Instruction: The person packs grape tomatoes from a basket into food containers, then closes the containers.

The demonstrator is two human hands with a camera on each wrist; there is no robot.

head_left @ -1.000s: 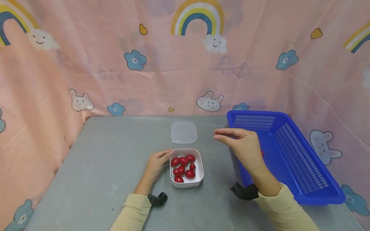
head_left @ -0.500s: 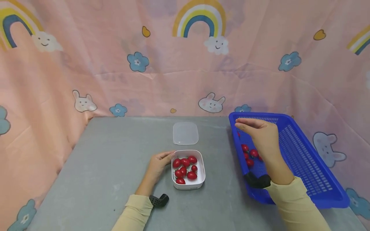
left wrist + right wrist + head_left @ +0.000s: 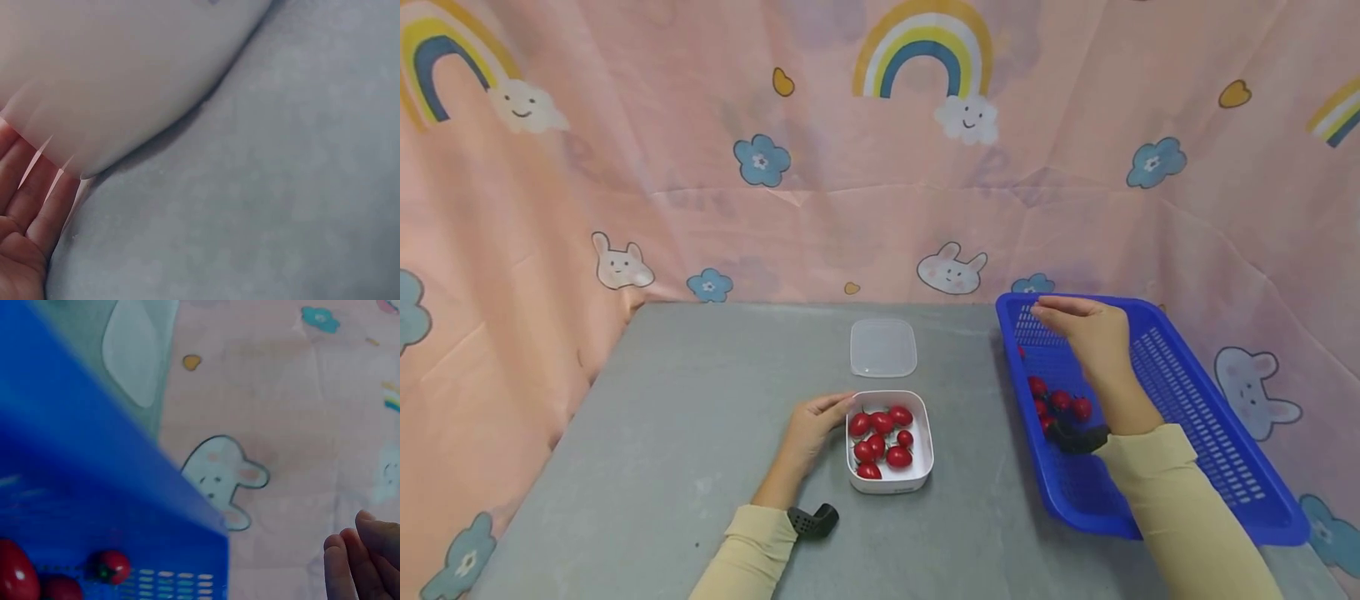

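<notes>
In the head view my left hand (image 3: 808,425) touches the left side of a white square container (image 3: 891,485) standing on the table. Its straight fingers (image 3: 53,209) lie against the container's outer wall in the left wrist view. Several small red cherry tomatoes (image 3: 898,457) lie inside. My right hand (image 3: 1093,342) is over the far part of a blue plastic basket (image 3: 1217,417), its thumb near the fingertips and nothing visible between them. More cherry tomatoes (image 3: 1060,401) are on the basket's left side; one tomato (image 3: 114,567) shows in the right wrist view.
A clear square lid (image 3: 883,348) lies flat behind the container. The grey table (image 3: 700,417) ends at a pink patterned curtain (image 3: 820,217). The basket has raised, slotted walls and stands at the table's right.
My right hand has moved right and away from me, from beside the basket's left rim to over its inside. More tomatoes in the basket have come into view. The left hand stays at the container.
</notes>
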